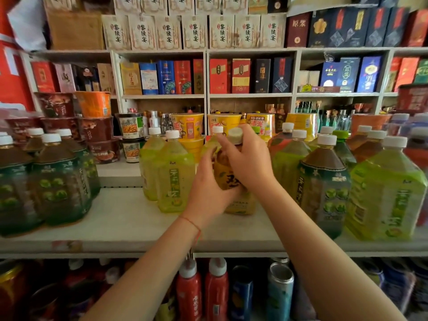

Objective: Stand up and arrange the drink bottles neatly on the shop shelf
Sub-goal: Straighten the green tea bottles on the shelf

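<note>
Your left hand wraps the belly of the amber tea bottle and your right hand curls over its neck and cap; it stands mid-shelf, between the yellow-green bottles and the dark tea bottles; keep it upright, slide its base flush with that front row, label outward; avoid the noodle cups behind.
</note>
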`<state>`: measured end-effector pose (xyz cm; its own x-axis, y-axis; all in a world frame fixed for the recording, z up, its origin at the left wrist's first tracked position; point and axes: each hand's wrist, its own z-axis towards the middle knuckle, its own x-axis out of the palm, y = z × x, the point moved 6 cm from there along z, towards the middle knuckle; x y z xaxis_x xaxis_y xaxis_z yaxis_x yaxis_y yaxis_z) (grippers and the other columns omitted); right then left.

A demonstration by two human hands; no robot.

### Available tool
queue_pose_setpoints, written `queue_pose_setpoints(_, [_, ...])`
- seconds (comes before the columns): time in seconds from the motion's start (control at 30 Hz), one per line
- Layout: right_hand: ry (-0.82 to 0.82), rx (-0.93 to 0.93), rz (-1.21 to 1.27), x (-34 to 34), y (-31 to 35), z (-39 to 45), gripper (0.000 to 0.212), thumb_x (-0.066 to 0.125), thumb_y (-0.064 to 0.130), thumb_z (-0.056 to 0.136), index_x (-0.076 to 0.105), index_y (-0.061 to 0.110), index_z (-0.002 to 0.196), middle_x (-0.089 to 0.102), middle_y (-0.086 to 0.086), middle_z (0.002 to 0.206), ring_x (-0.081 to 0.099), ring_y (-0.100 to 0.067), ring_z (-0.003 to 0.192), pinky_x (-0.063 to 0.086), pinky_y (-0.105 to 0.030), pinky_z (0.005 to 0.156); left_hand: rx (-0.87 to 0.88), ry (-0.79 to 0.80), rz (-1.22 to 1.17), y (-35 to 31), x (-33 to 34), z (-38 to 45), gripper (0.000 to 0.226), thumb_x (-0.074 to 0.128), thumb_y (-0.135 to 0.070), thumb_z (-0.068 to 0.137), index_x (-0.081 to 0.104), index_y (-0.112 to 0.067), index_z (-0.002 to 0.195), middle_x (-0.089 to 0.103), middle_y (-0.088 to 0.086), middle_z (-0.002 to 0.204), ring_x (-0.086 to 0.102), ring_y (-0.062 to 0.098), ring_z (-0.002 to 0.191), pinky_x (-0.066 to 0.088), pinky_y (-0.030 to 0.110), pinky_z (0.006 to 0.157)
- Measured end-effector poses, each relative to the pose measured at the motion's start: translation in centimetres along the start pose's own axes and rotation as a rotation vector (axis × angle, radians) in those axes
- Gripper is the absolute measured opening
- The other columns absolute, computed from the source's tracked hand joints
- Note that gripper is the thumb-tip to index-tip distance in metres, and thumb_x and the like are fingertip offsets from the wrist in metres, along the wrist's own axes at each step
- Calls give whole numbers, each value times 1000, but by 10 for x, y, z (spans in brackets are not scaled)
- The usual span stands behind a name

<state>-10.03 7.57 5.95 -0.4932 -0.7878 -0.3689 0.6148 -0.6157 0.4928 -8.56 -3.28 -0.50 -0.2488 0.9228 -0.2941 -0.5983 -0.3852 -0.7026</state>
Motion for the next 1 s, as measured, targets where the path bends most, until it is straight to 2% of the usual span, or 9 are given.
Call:
queue_pose_setpoints(0.1, [14,-9,106,-7,9,-8,29,60,48,96,53,19,95,60,11,75,59,-1,68,47,-19,57,-63,-2,-108,13,2,0,101,95,-23,61,38,-29,144,55,-19,124,57,4,116,52,32,101])
queue_pose_setpoints(0.2, [6,-52,180,-10,31,-14,32,61,47,95,59,15,103,60,14,77,59,0,73,47,-20,59,-65,-49,-198,18,-11,-3,104,97,-34,48,45,-29,138,62,-7,128,61,10,118,54,40,99])
queue_pose_setpoints(0.33, [-20,-117,273,-2,77,-18,25,64,42,95,57,19,98,59,15,76,59,3,73,46,-14,61,-60,-170,-215,6,-57,-17,97,96,-35,47,51,-26,133,67,-6,124,65,10,113,55,33,95])
queue_pose_setpoints(0.5, [48,-139,402,45,153,-22,21,65,42,95,61,21,92,62,14,73,60,7,72,43,-8,59,-65,-305,-146,3,-152,-43,83,96,-25,57,54,-28,128,67,-12,117,65,-5,101,51,10,79])
queue_pose_setpoints(0.6, [92,-149,481,86,204,-31,16,64,42,95,63,26,94,66,14,76,63,5,74,47,-11,61,-72,-364,-143,9,-216,-61,70,96,-25,58,57,-32,116,69,-13,108,66,-6,94,52,11,76])
queue_pose_setpoints(0.73, [203,-131,662,170,273,-57,11,63,42,95,65,31,93,69,15,82,65,2,78,53,-16,68,-101,-448,-152,39,-320,-93,70,94,-36,57,60,-29,118,72,-11,108,69,-1,96,55,18,79])
queue_pose_setpoints(0.83, [354,-35,772,250,323,-74,29,61,49,94,65,25,111,70,12,98,67,1,91,55,-23,81,-114,-533,-127,65,-414,-111,59,92,-40,59,62,-33,110,73,-16,99,68,-5,90,53,14,74])
queue_pose_setpoints(0.9, [527,-22,796,302,349,-85,47,63,54,91,55,25,127,67,13,113,65,1,102,55,-27,89,-115,-567,-83,80,-470,-115,51,89,-37,66,62,-32,109,72,-18,93,66,-12,85,50,9,70])
queue_pose_setpoints(1.0, [800,-12,743,367,360,-107,81,81,47,77,36,27,141,61,13,126,63,2,111,55,-28,92,-137,-597,-100,102,-530,-110,51,86,-37,70,58,-32,113,65,-22,97,61,-20,81,47,5,64])
